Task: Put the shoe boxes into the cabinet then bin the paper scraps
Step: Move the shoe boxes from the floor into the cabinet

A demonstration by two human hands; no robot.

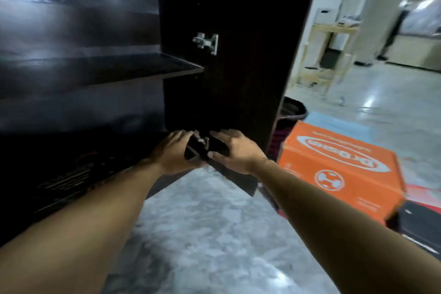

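The dark cabinet (pixel 100 71) stands open, with its door (pixel 243 59) swung out to the right. My left hand (pixel 174 153) and my right hand (pixel 235 150) meet low down by the door's lower hinge. Between them they grip a small black box-like object (pixel 194 150) at the mouth of the bottom compartment. It is dark and blurred, so I cannot tell exactly what it is. An orange shoe box (pixel 341 174) sits on top of a stack to the right of my right forearm. No paper scraps are visible.
Red and black boxes (pixel 422 212) lie under the orange one, and a light blue box (pixel 334 124) lies behind it. A dark bin (pixel 293 112) stands just behind the door. A cabinet shelf (pixel 133 67) runs at mid height. Grey marble floor (pixel 202 234) lies below my arms.
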